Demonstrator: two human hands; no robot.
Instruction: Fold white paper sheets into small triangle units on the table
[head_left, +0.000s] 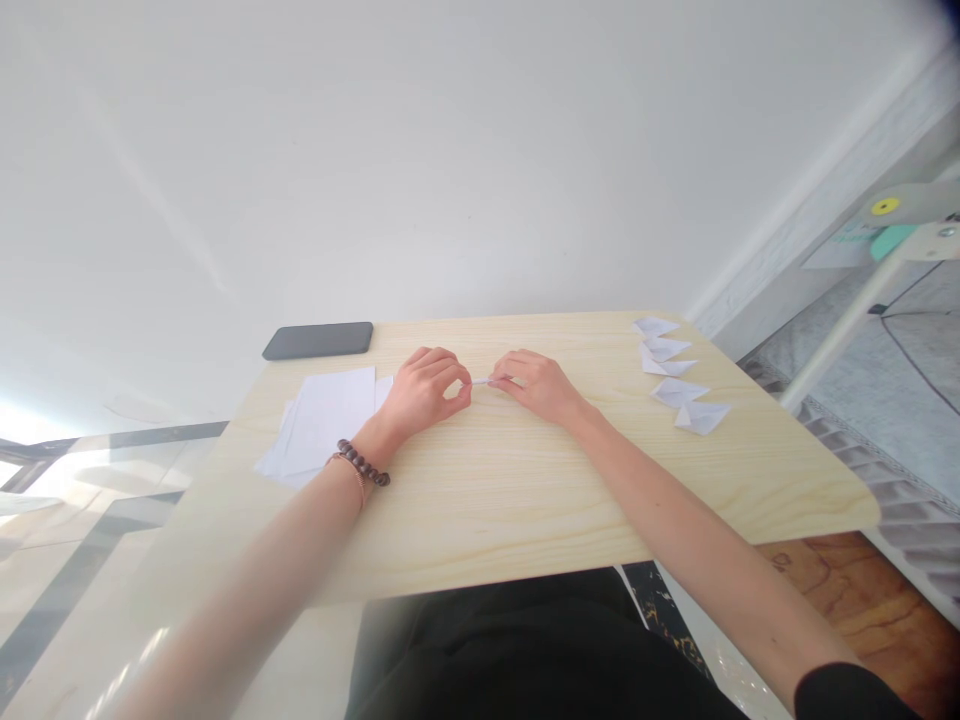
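Bright daylight, glare on the floor (127, 476) at left, hazy blur over the left forearm (251, 575)

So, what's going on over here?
A person is at a wooden table, with a thin white strip, apparently paper, pinched between the left hand and right hand. Loose white sheets lie by the left arm, below a dark phone-like slab. Five folded white pieces line the table's right side.
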